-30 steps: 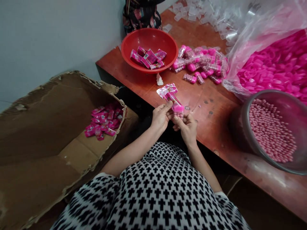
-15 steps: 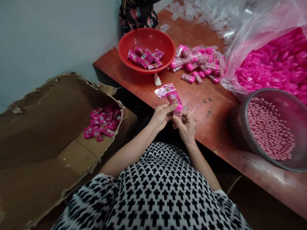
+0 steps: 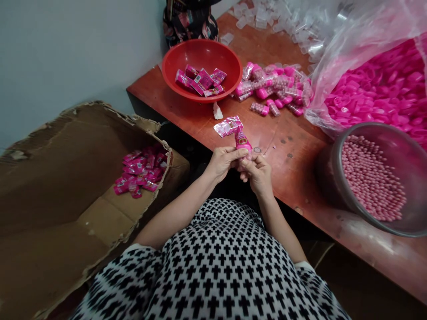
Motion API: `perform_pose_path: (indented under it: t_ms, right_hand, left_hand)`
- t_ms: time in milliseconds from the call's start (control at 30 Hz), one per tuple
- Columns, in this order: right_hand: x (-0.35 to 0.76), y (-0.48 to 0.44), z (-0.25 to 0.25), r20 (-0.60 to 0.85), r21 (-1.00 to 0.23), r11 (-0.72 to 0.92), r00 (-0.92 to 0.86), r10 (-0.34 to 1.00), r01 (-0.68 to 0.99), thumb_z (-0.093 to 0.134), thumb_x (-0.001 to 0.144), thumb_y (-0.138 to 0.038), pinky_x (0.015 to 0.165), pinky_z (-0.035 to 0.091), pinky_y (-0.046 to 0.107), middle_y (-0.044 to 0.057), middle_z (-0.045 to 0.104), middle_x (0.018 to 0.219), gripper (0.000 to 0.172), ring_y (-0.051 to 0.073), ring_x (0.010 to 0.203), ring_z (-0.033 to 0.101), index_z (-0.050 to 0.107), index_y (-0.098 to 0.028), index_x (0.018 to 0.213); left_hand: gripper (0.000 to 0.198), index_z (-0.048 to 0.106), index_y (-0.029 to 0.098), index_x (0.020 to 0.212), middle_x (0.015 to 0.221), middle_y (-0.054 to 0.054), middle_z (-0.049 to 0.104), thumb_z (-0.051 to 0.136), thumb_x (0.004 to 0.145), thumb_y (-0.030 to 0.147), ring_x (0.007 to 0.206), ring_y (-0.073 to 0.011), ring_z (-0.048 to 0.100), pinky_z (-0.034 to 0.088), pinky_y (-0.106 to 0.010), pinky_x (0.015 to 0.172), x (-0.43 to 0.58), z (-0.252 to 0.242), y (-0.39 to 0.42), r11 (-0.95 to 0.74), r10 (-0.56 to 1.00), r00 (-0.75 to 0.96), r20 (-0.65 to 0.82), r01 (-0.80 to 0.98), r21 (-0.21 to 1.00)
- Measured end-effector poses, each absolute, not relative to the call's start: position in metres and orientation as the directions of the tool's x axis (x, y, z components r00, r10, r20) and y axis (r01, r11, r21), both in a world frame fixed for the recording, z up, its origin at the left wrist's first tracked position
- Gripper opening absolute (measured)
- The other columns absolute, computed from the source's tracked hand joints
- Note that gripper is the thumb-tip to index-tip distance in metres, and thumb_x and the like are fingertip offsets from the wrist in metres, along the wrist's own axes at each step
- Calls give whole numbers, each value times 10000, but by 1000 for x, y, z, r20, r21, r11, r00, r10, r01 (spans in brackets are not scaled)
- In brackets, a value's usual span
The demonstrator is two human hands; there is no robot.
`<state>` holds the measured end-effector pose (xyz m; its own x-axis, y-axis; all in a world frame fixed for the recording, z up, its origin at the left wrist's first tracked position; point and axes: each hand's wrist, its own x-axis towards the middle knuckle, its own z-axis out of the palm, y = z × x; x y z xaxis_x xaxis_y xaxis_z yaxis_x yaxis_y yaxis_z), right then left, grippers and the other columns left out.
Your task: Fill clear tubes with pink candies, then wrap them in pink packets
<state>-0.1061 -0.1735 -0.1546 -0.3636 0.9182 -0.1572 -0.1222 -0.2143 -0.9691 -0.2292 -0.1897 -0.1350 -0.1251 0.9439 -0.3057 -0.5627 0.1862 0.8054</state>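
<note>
Just past the table's front edge, my left hand (image 3: 224, 162) and my right hand (image 3: 256, 170) meet at a pink printed wrapper sleeve (image 3: 243, 141). Both hands pinch its near end, thumbs on top. The sleeve is narrow at its far tip and bulges towards my fingers; the small candy bottle seen earlier at this end is largely hidden. Flat shiny pink sleeves (image 3: 228, 126) lie on the table right behind it. Farther back is a pile of clear bottles (image 3: 275, 82) with pink caps and pink balls inside.
A red bowl (image 3: 170, 84) holds several wrapped packets. At left, an open cardboard box (image 3: 103, 218) has more pink packets. To the right stand a grey tub (image 3: 336, 178) of pink balls and a plastic bag (image 3: 320, 106) of pink caps. Clear empty containers (image 3: 267, 15) lie at the back.
The bottle with its pink cap, visible between my fingers before, is now mostly covered by the sleeve. The sleeve's near end has widened, and my hands have drawn closer together.
</note>
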Motion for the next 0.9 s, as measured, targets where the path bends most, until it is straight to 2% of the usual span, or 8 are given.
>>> perform_pose_path:
  t_ms: [100,267,433,500,600,700,767,900]
  right_hand:
    - [-106,-172,-154,-185,-955,-260,-398,898,-144,703,725,-392,326,394,151,-49,658,600,273,61,377,530,542,-187,803]
    - [-107,-174,-146,-84,-996,-82,-344,935,20,725,711,-367,357,410,136,-72,608,563,258,42,388,515,579,-178,811]
    - [-107,-173,-149,-184,-958,-255,-409,894,-127,718,714,-383,310,387,142,-56,649,589,272,52,361,517,539,-187,771]
    - [-108,-174,-153,-199,-940,-292,-410,890,-177,737,696,-380,325,418,147,-58,653,591,288,59,372,539,532,-189,766]
    - [-108,-178,-157,-193,-920,-312,-421,886,-236,754,679,-385,446,534,191,-53,678,663,328,88,479,627,550,-202,861]
    - [-104,-181,-158,-201,-909,-331,-432,879,-252,754,681,-403,584,602,270,-26,713,780,393,126,609,690,555,-217,964]
    - [-103,-180,-158,-215,-908,-336,-411,886,-251,781,644,-408,583,608,287,-27,714,747,402,140,599,694,553,-214,911]
    - [-115,-173,-157,-223,-907,-336,-386,895,-254,810,595,-413,481,576,245,-69,656,565,402,127,468,649,502,-211,756]
  left_hand:
    - [253,678,80,639,566,-41,628,786,620,308,451,-93,543,437,-220,463,-230,-134,-189,186,947,-116,-298,-558,808]
    - [265,662,86,633,613,-56,652,801,605,310,513,-112,590,476,-222,500,-231,-133,-187,138,929,-190,-318,-619,773]
    - [278,659,82,604,518,-37,595,784,629,329,411,-94,517,427,-219,412,-227,-133,-193,185,955,-81,-285,-591,785]
    - [287,661,84,603,501,-31,585,786,625,341,392,-102,512,423,-229,393,-228,-134,-195,206,957,-47,-288,-589,781]
    - [281,667,91,619,555,-35,623,803,604,336,427,-99,543,451,-222,426,-231,-137,-198,168,943,-128,-308,-615,771]
    - [286,679,86,645,638,-53,667,829,567,317,546,-98,604,509,-218,564,-231,-142,-199,118,915,-221,-336,-651,750]
    - [303,669,79,626,613,-49,655,836,553,321,536,-92,593,498,-213,557,-228,-145,-202,140,910,-207,-359,-661,737]
    - [345,607,85,538,509,-11,582,842,543,337,457,-73,530,459,-209,490,-223,-144,-210,165,903,-184,-388,-684,710]
